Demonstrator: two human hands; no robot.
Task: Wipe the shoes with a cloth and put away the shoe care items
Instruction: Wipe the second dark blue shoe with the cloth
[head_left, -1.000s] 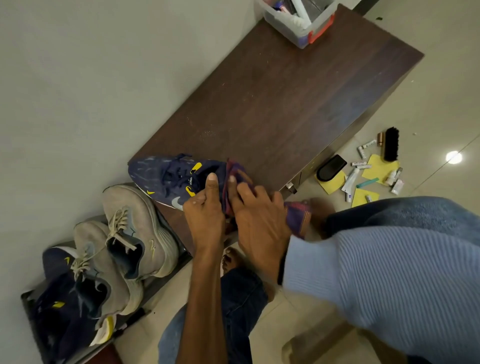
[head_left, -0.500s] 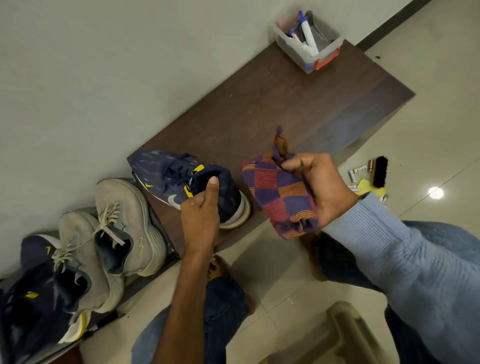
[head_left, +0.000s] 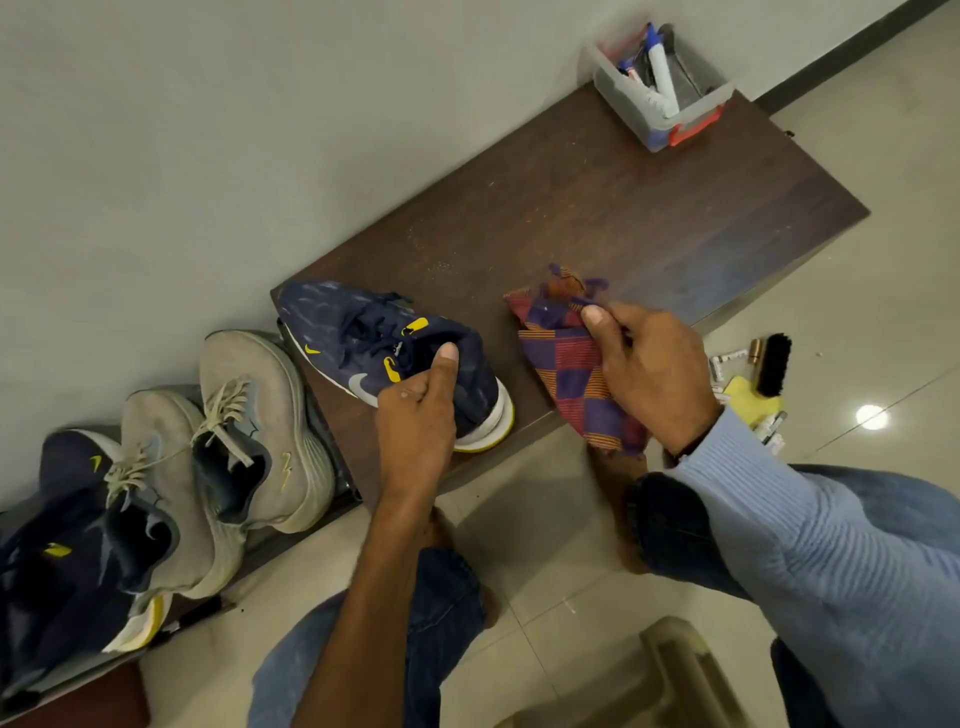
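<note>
**Shoe gripped at the bench edge, cloth held off it**

Dark wood bench (head_left: 571, 208) runs away beyond both hands, with a clear box of pens (head_left: 631, 111) at its far end, well past the right hand (head_left: 654, 374). Under the left hand (head_left: 415, 421) sits the navy shoe (head_left: 358, 343), with its heel toward the person and its sole right at the near edge. The thumb hooks over the heel collar and the hand wraps the heel, so it is clamped on the shoe. Left of that hand, on a lower rack, stand two grey shoes (head_left: 260, 431) and a second navy one (head_left: 67, 545). The right hand pinches the checked cloth (head_left: 566, 374) between thumb and fingers. The cloth is just right of the shoe and apart from it, and most of it hangs below the hand. Beyond the right wrist, on the floor, lie a black brush (head_left: 774, 364), a yellow pad (head_left: 745, 400) and small tubes (head_left: 722, 364).

Three risks, as I judge them:
- **Shoe falling:** the heel is so near the edge that a firm wipe toward the person could push the shoe off if the left grip slackens.
- **Poor wiping:** the hanging corner of the cloth may drag rather than wipe.
- **Missed items:** the small tubes scattered on the floor are easy to overlook when putting things away.
</note>
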